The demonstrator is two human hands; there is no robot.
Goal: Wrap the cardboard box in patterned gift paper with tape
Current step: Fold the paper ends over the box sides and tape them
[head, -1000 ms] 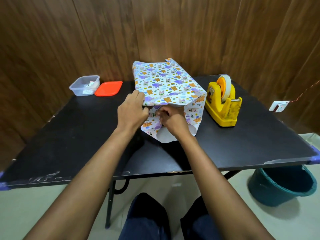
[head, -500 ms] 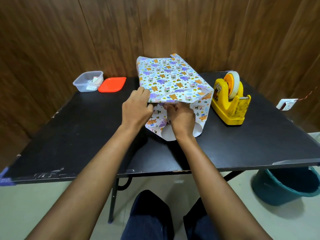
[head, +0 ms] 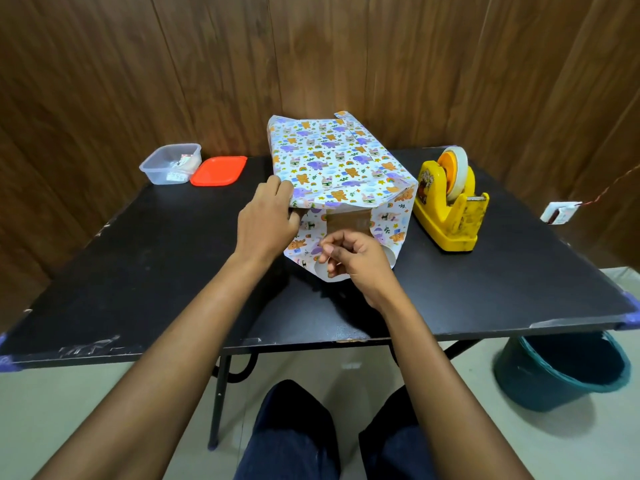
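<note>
box [head: 348,221] half wrapped on the bench [head: 138,271]

the box is sitting mid-bench, bare cardboard showing at its near end between flaps of gift paper [head: 332,157]. our left hand [head: 266,223] is gripping the paper's top fold at the near left corner. our right hand [head: 360,261] is curling before the lower flap; we cannot tell whether it is pinching it.

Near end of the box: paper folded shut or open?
Open. Bare cardboard box shows between the gift paper flaps; the bottom flap is not folded up.
</note>
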